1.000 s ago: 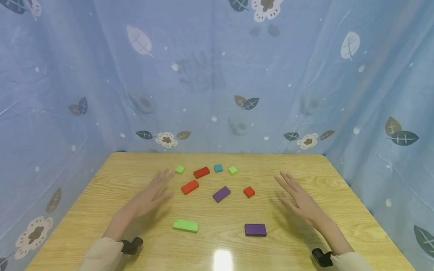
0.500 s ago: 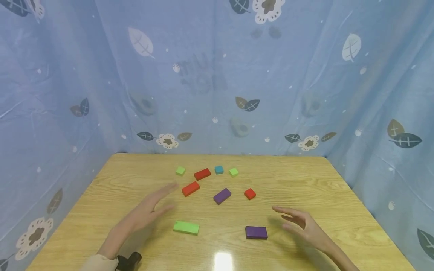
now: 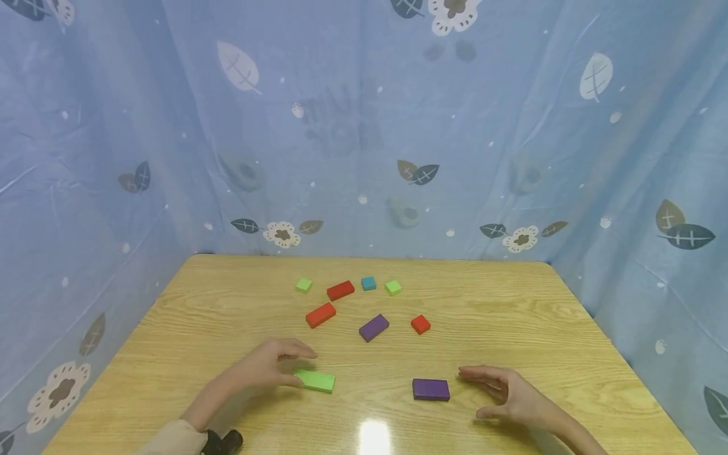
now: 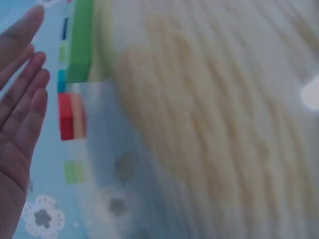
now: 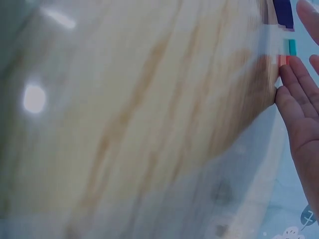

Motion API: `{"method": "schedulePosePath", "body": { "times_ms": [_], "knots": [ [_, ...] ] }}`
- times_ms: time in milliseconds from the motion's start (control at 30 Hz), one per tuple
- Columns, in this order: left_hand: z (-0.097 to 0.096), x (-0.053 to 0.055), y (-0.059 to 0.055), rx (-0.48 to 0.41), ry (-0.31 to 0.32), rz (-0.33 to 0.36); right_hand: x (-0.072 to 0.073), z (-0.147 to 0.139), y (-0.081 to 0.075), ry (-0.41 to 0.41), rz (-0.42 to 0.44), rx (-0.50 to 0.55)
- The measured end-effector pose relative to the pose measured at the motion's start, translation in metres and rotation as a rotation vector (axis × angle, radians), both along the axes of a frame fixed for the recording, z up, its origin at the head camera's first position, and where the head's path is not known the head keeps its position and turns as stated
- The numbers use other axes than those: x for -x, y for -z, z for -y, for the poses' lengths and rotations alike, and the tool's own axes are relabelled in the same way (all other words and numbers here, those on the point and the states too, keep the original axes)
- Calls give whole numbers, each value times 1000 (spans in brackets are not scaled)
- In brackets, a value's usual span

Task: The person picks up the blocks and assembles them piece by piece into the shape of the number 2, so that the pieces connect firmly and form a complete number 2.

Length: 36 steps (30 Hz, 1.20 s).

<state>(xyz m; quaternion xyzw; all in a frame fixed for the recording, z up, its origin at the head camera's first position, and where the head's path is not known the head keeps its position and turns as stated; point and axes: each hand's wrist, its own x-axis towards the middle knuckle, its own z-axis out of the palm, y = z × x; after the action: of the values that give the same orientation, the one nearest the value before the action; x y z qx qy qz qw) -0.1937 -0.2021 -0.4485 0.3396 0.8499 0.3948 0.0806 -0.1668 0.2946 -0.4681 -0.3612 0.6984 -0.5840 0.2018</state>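
My left hand (image 3: 264, 368) hovers at the left end of a long light-green block (image 3: 318, 381), its thumb and fingers spread apart around that end. In the left wrist view the green block (image 4: 79, 42) stands just beyond the fingertips. To the right, my right hand (image 3: 516, 397) is beside a dark purple block (image 3: 430, 390), with a small gap between the fingertips and the block's right end. Its thumb hangs apart from the fingers, and nothing is between them. The right wrist view has the purple block (image 5: 284, 12) at the top edge.
Farther back lie two red blocks (image 3: 321, 315), a second purple block (image 3: 373, 328), a small red block (image 3: 421, 324), a small blue block (image 3: 368, 283) and two small green blocks (image 3: 393, 287). A patterned blue curtain (image 3: 364, 126) surrounds the wooden table (image 3: 483, 303).
The left hand has come down and toward the near green block. My right hand has dropped nearer the front, beside the purple block, its fingers bending. The blocks stay in place.
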Motion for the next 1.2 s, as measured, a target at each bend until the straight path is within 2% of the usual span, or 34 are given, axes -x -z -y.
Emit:
{"method": "schedulePosePath", "body": {
  "times_ms": [100,233,333,400,633,800,1200],
  "knots": [
    [-4,1,2,137,31,-36,-1,0,1,3,-14,-10],
    [-9,4,6,189,93,-117,-2,1,3,10,-27,-24],
    [-12,6,8,182,132,-147,-4,1,3,15,-47,-49],
    [-14,7,8,168,141,-133,-4,1,3,17,-66,-68],
    [-18,7,4,134,109,-110,-4,2,2,27,-81,-89],
    [-20,6,3,110,121,-115,-5,2,0,24,-74,-90],
    [-35,11,1,97,185,-184,-5,2,2,24,-69,-85]
  ]
}}
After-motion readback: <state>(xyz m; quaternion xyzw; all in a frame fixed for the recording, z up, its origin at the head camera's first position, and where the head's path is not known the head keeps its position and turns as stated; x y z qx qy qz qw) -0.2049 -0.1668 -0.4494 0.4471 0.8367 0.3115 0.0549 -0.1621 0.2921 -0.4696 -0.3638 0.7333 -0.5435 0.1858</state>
